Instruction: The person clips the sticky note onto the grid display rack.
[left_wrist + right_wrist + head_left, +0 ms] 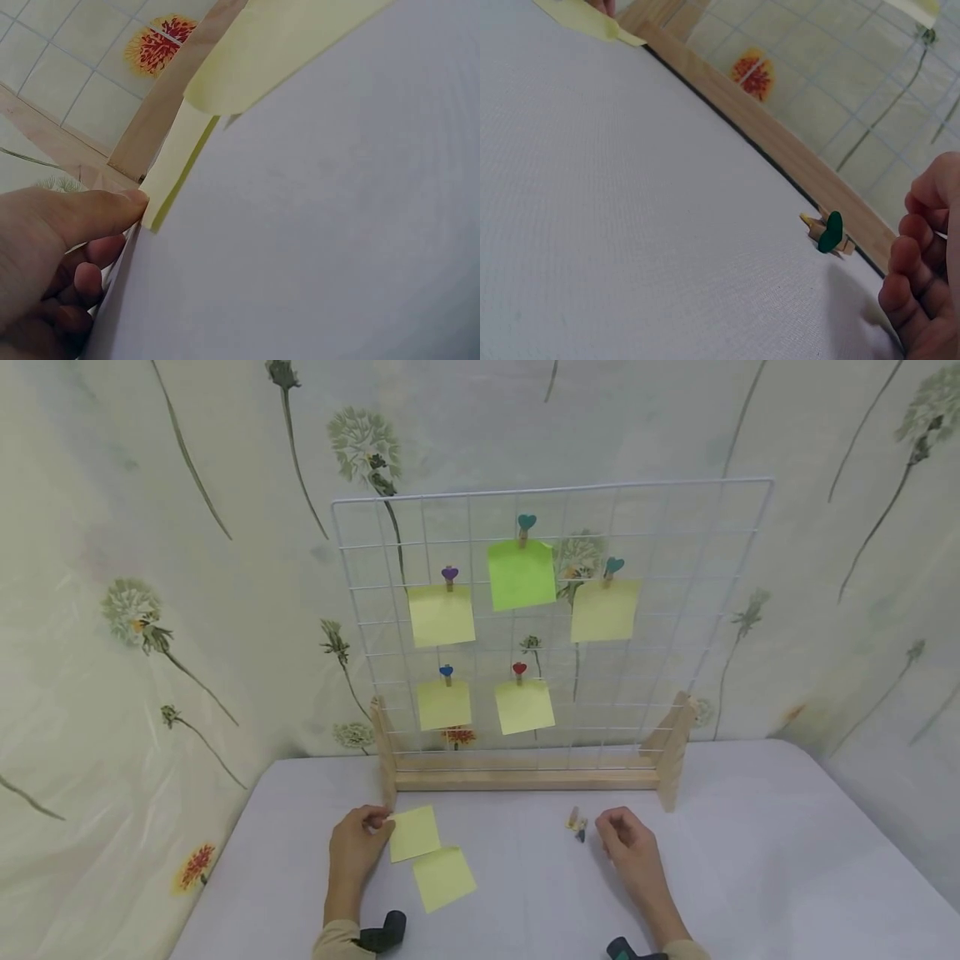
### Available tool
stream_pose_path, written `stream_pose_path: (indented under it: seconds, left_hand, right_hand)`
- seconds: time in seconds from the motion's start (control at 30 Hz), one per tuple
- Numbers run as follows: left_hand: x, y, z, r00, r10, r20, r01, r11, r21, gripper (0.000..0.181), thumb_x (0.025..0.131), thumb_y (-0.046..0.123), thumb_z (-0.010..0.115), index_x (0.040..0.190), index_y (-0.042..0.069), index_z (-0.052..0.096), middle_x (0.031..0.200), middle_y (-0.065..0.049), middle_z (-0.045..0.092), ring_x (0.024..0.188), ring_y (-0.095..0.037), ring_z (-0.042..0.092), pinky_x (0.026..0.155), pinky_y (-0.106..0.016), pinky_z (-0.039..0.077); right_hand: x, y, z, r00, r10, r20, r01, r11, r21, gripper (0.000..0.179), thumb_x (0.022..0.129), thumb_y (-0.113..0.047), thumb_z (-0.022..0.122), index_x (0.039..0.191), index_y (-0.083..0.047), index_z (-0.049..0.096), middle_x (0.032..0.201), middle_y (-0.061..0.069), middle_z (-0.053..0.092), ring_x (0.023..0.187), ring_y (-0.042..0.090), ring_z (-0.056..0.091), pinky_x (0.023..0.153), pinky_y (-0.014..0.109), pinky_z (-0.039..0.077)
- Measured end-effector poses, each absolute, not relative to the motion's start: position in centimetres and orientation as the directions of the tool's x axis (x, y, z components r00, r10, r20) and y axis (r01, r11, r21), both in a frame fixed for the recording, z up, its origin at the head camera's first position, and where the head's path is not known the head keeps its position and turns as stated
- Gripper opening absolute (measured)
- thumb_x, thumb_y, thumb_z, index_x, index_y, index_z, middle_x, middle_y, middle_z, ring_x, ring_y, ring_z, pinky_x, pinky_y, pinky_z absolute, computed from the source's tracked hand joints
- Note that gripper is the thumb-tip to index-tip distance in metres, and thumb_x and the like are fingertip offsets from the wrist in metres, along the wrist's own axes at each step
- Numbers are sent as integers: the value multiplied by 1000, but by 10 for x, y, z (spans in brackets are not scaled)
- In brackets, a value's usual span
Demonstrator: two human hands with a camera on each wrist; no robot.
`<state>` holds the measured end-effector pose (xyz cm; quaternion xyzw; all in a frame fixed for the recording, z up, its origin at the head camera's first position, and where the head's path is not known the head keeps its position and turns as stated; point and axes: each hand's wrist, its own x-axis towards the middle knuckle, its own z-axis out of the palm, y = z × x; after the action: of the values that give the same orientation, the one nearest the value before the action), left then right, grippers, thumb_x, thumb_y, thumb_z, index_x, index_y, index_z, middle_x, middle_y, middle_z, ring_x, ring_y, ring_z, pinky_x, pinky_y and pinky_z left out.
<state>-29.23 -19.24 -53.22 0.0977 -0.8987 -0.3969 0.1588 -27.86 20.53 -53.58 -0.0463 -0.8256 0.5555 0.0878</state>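
Observation:
At the left of the table my left hand [355, 850] pinches the near-left edge of a yellow sticky note [415, 833] between thumb and finger. The left wrist view shows the thumb on the edge of that note [177, 161]. A second yellow sticky note [445, 878] lies just in front of it, its edge curling up. My right hand [632, 852] hovers with fingers loosely curled, nothing visible in them. Beside it lie a few small clothespins [578, 827]; in the right wrist view one has a green heart [830, 232].
Behind the hands stands a white wire grid [675, 635] on a wooden base [525, 779]. Clothespins with coloured hearts hold several yellow notes and one green note [522, 577] on it. A flowered curtain [225, 635] hangs behind.

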Motion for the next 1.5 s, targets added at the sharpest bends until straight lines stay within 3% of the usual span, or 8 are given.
stream_pose_path:
  seconds: [0.63, 1.17, 1.33, 1.5]
  left_hand:
    - [-291, -192, -533, -925, -311, 217, -56, 678, 733, 9, 78, 16, 73, 86, 13, 72, 75, 1, 67, 60, -9, 48, 55, -23, 34]
    - [-294, -194, -540, -924, -333, 188, -75, 640, 765, 8, 85, 24, 66, 92, 20, 66, 80, 2, 63, 66, -11, 50, 56, -26, 36]
    - [-294, -193, -540, -921, -346, 178, -46, 551, 833, 9, 88, 22, 63, 96, 18, 63, 88, -2, 64, 78, -15, 55, 63, -26, 40]
    - [-294, -192, -539, -916, -346, 203, 18, 471, 882, 8, 88, 18, 62, 96, 15, 63, 96, -3, 67, 91, -16, 61, 78, -29, 46]
  right_hand:
    - [-278, 205, -535, -980, 178, 90, -11, 402, -916, 20, 96, -27, 54, 103, -9, 58, 87, 8, 58, 66, 9, 53, 57, 22, 45]
    - [-279, 205, -534, -981, 174, 85, -9, 400, -917, 20, 96, -27, 54, 103, -9, 58, 86, 9, 58, 66, 10, 53, 56, 23, 45]
    - [-280, 206, -534, -981, 174, 86, -7, 413, -911, 21, 97, -27, 53, 104, -9, 57, 89, 9, 59, 68, 10, 54, 57, 23, 46]
    - [-280, 206, -534, -981, 176, 86, -1, 436, -900, 22, 97, -29, 51, 106, -10, 57, 103, 6, 62, 85, 7, 59, 69, 19, 50]
